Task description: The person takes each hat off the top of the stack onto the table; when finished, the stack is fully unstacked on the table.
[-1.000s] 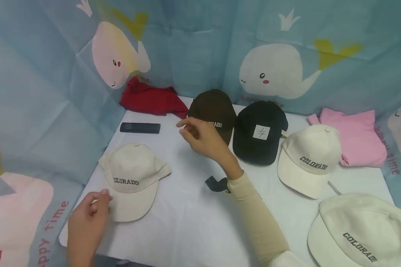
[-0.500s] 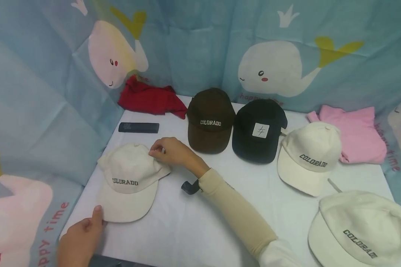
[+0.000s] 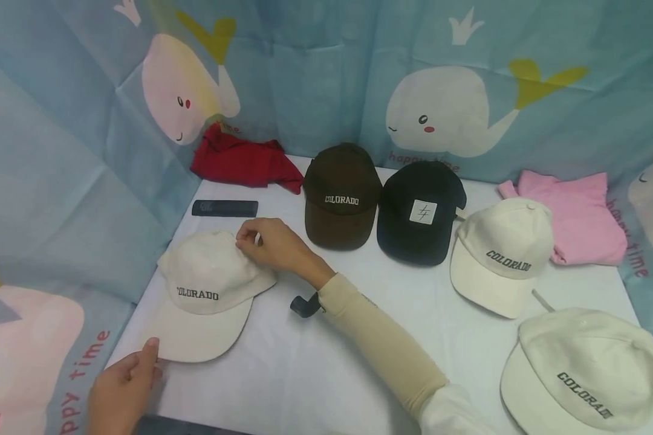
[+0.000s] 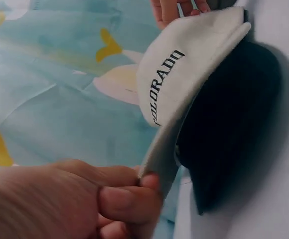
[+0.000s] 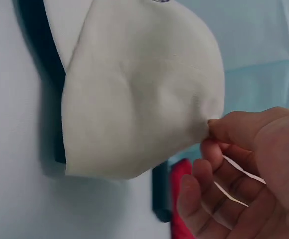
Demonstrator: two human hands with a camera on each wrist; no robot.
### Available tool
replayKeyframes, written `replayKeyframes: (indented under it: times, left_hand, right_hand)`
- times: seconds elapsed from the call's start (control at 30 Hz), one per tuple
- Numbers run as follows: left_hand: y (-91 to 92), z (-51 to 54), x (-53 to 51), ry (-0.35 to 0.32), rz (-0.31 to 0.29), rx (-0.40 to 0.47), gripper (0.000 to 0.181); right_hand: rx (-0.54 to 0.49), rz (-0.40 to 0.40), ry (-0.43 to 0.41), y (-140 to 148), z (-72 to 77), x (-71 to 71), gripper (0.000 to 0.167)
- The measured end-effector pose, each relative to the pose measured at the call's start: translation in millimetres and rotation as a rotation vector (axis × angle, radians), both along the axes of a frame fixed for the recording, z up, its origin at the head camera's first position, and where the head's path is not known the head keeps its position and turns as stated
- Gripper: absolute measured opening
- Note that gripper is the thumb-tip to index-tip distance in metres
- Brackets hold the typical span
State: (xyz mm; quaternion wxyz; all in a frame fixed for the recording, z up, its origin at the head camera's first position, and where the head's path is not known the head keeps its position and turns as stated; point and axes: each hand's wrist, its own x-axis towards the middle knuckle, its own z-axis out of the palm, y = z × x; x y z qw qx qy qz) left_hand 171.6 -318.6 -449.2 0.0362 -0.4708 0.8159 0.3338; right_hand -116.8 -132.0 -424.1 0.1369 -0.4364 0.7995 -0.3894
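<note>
A cream cap [image 3: 204, 266] lettered COLORADO is at the left of the table. My left hand [image 3: 122, 386] pinches the edge of its brim between thumb and fingers; in the left wrist view that brim [image 4: 156, 144] is tilted up. With thumb and index finger, my right hand [image 3: 274, 244] pinches the fabric at the back of the crown, which the right wrist view shows as the crown [image 5: 144, 94] from the side. A dark shape [image 4: 229, 109] appears under the cap in the left wrist view; I cannot tell what it is.
Along the back are red cloth [image 3: 245, 163], a brown cap [image 3: 341, 199] and a black cap [image 3: 421, 217]. At right stand two more cream caps [image 3: 503, 260] and pink cloth [image 3: 582, 217]. A dark flat case [image 3: 225, 208] lies behind the held cap; a black curved piece [image 3: 305, 306] lies nearby.
My right hand has come left and down from beside the brown cap to the cream cap's crown. My left hand has taken the brim's edge, and the cap has shifted slightly left.
</note>
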Motion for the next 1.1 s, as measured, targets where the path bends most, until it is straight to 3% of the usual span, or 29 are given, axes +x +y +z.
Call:
replayKeyframes:
  times: [0.1,0.2,0.33,0.5,0.6,0.67,0.77,0.83,0.97,1.1]
  left_hand:
    - [-5.2,10.0,5.5,0.067,0.086,0.025,0.083]
    - [-5.6,22.6,4.1,0.183,0.149,0.007,0.075]
    - [-5.0,38.1,2.6,0.337,0.252,-0.015,0.049]
    - [-3.6,52.5,2.3,0.431,0.378,0.022,0.041]
    - [0.6,57.3,-0.8,0.564,0.453,0.078,0.042]
    - [4.1,58.3,-5.9,0.699,0.490,0.104,0.042]
    - [8.2,58.8,-13.3,0.884,0.503,0.092,0.044]
    - [10.6,59.9,-17.5,0.971,0.487,0.073,0.047]
    - [15.7,63.3,-23.6,1.097,0.448,0.048,0.048]
    - [23.5,68.0,-29.9,1.172,0.414,0.054,0.048]
  right_hand:
    - [-0.040,-0.002,0.012,-2,13.9,-1.4,0.007]
    - [-0.065,0.002,0.044,-2,32.3,-7.0,0.008]
    - [-0.111,0.006,0.097,-4,52.7,-10.3,0.007]
    - [-0.127,0.009,0.086,-8,63.4,-8.8,0.008]
    - [-0.144,-0.005,0.061,-8,69.1,-7.1,0.009]
    - [-0.166,-0.020,0.054,-8,74.2,-6.7,0.009]
    - [-0.210,-0.035,0.049,-9,82.4,-6.4,0.009]
    - [-0.233,-0.044,0.048,-8,88.0,-5.9,0.011]
    - [-0.300,-0.059,0.056,-3,99.8,-4.7,0.014]
    - [-0.379,-0.078,0.080,9,112.6,-2.3,0.013]
